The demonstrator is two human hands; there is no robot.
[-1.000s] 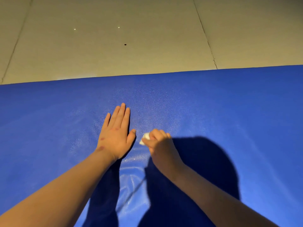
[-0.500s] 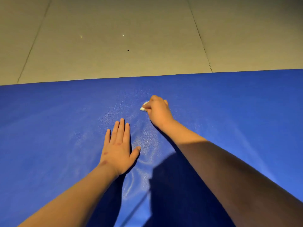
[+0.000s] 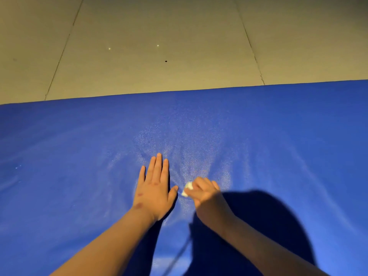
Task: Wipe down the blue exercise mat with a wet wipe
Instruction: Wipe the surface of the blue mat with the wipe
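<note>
- Across the near two-thirds of the view lies the blue exercise mat (image 3: 79, 176). It is spread flat, and its far edge runs from left to right, a little higher at the right.
- Near the middle of the mat a small white wet wipe (image 3: 186, 189) is bunched up and pressed against the surface. Only its left end shows beyond the fingers.
- The right hand (image 3: 207, 194) grasps the wipe, with its fingers curled down over it and its knuckles up. This hand is somewhat blurred.
- Just left of the wipe, the left hand (image 3: 154, 193) lies palm down on the mat, gripping nothing. Its fingers are straight, close together and point far, and the thumb is spread to the right.
- The thumb tip is very near the wipe, but whether they touch cannot be told.
- A paler, speckled sheen (image 3: 189, 156) covers the mat around and beyond both hands, fanning toward the far edge.
- Both bare forearms come in from the near edge, one at the left and one at the right.
- A dark shadow (image 3: 258, 226) falls on the mat under and to the right of the right arm.
- Beyond the mat's far edge is a pale beige floor (image 3: 159, 20) crossed by thin dark seams (image 3: 65, 46).
- Two bright specks (image 3: 158, 45) and one dark speck (image 3: 165, 61) sit on the floor.
</note>
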